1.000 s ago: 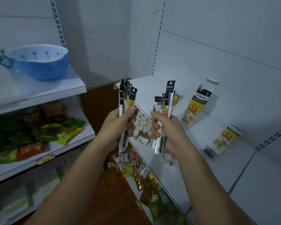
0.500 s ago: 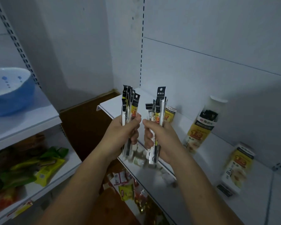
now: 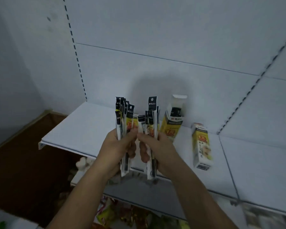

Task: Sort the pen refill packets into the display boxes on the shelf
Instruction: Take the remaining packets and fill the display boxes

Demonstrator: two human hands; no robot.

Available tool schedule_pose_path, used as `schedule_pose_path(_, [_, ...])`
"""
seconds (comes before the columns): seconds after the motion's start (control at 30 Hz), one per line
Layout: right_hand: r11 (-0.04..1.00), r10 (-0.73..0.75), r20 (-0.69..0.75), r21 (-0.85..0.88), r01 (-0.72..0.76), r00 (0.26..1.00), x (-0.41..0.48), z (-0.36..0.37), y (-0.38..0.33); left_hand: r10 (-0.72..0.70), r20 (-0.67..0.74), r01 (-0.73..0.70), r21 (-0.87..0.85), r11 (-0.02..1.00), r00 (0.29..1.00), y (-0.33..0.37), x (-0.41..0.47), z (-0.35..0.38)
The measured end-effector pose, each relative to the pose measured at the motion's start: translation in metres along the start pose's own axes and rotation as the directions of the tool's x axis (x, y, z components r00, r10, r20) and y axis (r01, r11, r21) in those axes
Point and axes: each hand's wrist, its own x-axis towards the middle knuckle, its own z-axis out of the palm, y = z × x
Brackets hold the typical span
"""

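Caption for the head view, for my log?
Left hand and right hand each grip refill packets before two yellow display boxes on a white shelf.

We are in a small shop. We face white metal retail shelving: a flat shelf [image 3: 82, 129] set against plain back panels [image 3: 155, 30], with slotted uprights [image 3: 76, 52] running up between them. On the shelf a yellow display box [image 3: 172, 126] stands open with a printed price mark, and a second display box [image 3: 201, 146] lies flat near it. The pen refill packets [image 3: 130, 113] are sealed retail sleeves with black headers and hang holes. Under a lower shelf [image 3: 155, 194] we see bright snack packets [image 3: 109, 215], blurred.
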Motion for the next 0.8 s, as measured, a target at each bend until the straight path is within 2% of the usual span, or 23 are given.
schedule_pose_path(0.13, [0.999,-0.037,-0.104,0.013,0.038,0.994,-0.027,-0.021,-0.003,-0.039,0.104,0.042,-0.018,0.999,0.994,-0.006,0.005,0.020])
schedule_pose_path(0.27, [0.999,-0.008,-0.214,0.041,0.018,0.977,-0.049,-0.043,-0.003,-0.062,0.184,0.070,-0.040,0.997,0.981,-0.017,0.009,0.034])
schedule_pose_path(0.4, [0.997,0.000,-0.261,0.079,0.021,0.965,-0.057,-0.058,-0.002,-0.064,0.209,0.075,-0.041,0.996,0.976,-0.024,0.006,0.050])
schedule_pose_path(0.63, [0.994,-0.089,-0.133,0.059,0.097,0.987,-0.059,-0.080,-0.010,-0.042,0.152,0.040,0.018,0.999,0.987,-0.023,0.004,0.086])
schedule_pose_path(0.8, [0.989,-0.057,-0.043,0.133,0.062,0.997,-0.056,-0.097,-0.010,0.025,0.125,-0.029,0.031,0.999,0.992,-0.027,0.000,0.101])
